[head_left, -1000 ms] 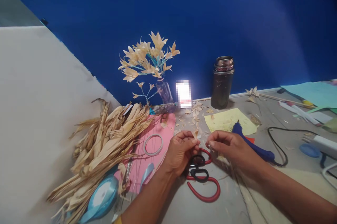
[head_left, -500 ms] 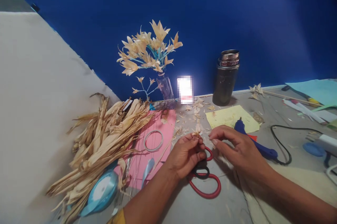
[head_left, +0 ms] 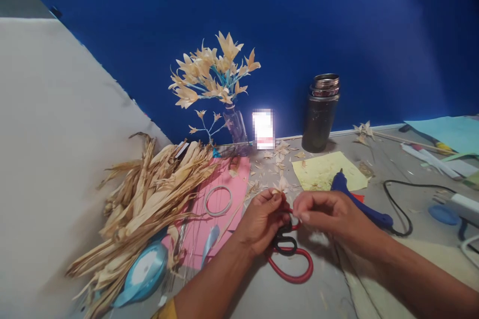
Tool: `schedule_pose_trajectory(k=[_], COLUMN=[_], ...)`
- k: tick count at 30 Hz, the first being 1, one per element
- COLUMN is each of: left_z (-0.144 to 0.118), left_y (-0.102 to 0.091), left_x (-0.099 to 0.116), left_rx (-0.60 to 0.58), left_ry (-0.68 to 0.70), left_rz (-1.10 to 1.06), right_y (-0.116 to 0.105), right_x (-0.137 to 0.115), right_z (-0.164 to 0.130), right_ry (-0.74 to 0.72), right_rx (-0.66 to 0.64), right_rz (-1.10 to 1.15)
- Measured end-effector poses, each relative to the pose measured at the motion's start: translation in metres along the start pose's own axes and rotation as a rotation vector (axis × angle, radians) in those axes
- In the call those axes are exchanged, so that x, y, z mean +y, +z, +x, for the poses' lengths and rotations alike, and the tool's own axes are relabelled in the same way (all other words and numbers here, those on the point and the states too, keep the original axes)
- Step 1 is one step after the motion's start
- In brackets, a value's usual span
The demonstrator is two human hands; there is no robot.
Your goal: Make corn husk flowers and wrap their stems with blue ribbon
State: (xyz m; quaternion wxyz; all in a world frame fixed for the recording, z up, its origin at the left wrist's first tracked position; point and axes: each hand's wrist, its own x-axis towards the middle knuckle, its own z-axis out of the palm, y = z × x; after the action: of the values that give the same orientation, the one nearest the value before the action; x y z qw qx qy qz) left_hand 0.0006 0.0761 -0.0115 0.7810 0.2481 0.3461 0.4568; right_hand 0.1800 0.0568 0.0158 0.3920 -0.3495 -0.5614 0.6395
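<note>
My left hand (head_left: 262,219) pinches a small dried husk piece (head_left: 279,189) between thumb and fingers. My right hand (head_left: 329,214) meets it from the right, fingertips closed on the same little piece. Both hands hover just above red-handled scissors (head_left: 290,259) lying on the grey table. A heap of dried corn husks (head_left: 149,199) lies to the left. A pink paper sheet (head_left: 209,219) with a thin ring (head_left: 218,200) on it sits beside my left hand.
A small vase of husk flowers (head_left: 215,79) and a dark metal flask (head_left: 321,112) stand against the blue backdrop. A blue glue gun (head_left: 359,204) with black cord, yellow paper (head_left: 327,171), a light blue ribbon roll (head_left: 144,271) and husk scraps lie around.
My right hand has moved left, closing onto the husk piece held by my left hand. The view has hardly shifted.
</note>
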Motion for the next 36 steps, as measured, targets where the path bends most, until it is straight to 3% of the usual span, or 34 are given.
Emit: schedule_pose_trajectory(k=[2, 4, 8, 12, 21, 31, 36], left_z=[0.000, 0.000, 0.000, -0.002, -0.007, -0.009, -0.008], left_y=[-0.001, -0.001, -0.002, 0.002, 0.010, 0.012, 0.011], left_x=[0.003, 0.004, 0.003, -0.001, -0.009, -0.008, -0.008], left_rx=[0.038, 0.056, 0.158, 0.159, 0.072, 0.172, 0.158], left_ry=[0.006, 0.042, 0.220, 0.163, 0.070, 0.135, 0.101], left_rz=[-0.030, -0.028, 0.191, 0.205, 0.158, 0.349, 0.287], right_y=[0.002, 0.006, 0.011, 0.008, 0.008, 0.008, 0.006], right_x=[-0.005, -0.007, -0.001, 0.006, 0.004, 0.003, 0.005], right_z=[-0.005, -0.007, 0.000, 0.006, 0.006, 0.007, 0.006], right_ry=[-0.002, -0.019, -0.102, -0.114, -0.054, -0.070, -0.069], right_rx=[-0.255, -0.345, 0.033, 0.231, 0.313, 0.348, 0.330], right_rz=[-0.016, -0.121, -0.403, -0.490, -0.457, -0.499, -0.515])
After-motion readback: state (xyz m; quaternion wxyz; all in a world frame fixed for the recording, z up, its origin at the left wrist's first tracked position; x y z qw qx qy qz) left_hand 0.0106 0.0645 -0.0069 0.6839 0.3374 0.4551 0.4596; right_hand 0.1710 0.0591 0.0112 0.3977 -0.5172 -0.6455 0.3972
